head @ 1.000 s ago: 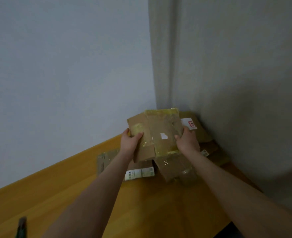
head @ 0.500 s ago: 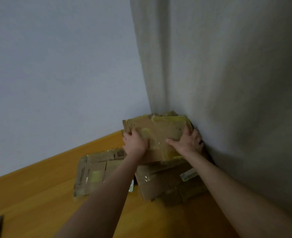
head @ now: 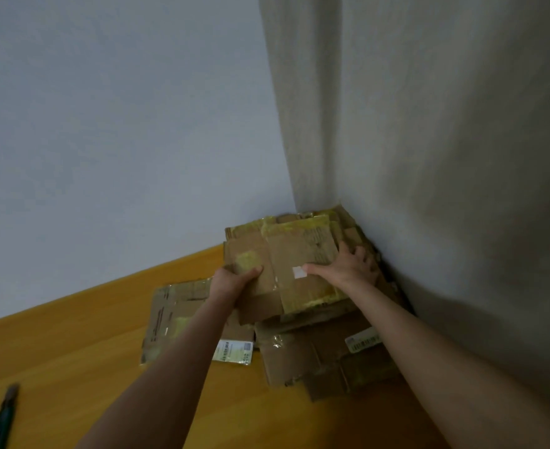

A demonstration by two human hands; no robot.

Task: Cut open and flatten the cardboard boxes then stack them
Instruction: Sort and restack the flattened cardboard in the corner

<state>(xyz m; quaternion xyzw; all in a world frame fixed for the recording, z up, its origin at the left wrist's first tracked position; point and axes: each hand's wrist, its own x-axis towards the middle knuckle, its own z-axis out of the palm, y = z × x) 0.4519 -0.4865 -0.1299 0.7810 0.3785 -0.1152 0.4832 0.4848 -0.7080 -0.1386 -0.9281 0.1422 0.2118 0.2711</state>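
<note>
Fingers of left hand (head: 231,281) grasping flattened box (head: 302,270), right hand (head: 348,265) splayed flat on it, stack (head: 325,354) beneath partly hidden

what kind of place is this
Probably a room in a home or small office: a wooden table top pushed into a corner of plain pale walls, a light curtain hanging at right, flattened cardboard stacked there.

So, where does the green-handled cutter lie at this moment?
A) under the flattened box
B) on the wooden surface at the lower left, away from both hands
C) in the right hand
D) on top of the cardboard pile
B: the cutter lies on the wooden surface at the lower left, while the left hand and right hand are on the flattened box.
</note>
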